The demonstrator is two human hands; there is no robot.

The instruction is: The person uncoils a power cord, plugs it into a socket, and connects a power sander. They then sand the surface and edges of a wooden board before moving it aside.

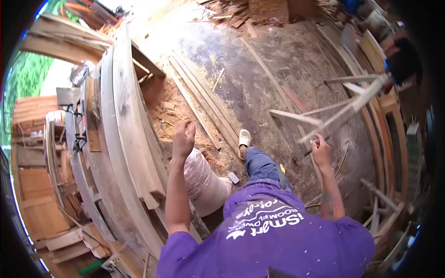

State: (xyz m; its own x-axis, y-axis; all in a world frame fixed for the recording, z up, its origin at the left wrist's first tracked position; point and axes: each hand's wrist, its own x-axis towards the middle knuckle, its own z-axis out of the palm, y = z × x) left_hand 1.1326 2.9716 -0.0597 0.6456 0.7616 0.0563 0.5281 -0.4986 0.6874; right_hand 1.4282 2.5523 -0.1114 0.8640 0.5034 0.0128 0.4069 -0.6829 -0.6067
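Observation:
My left hand is raised above a white sack, its fingers loosely bent and apart with nothing in them. My right hand is closed around a thin dark stick-like object, whose short end sticks out past the fingers; I cannot tell its kind. Just beyond that hand is a wooden frame with legs, slightly blurred. Its lower end overlaps my right fingertips in this view.
At the right edge, another person in dark clothing is at the frame's far end. Long planks form a bench on my left. Several wood strips lie on the dusty floor, ahead of my clog. A small white object lies by the sack.

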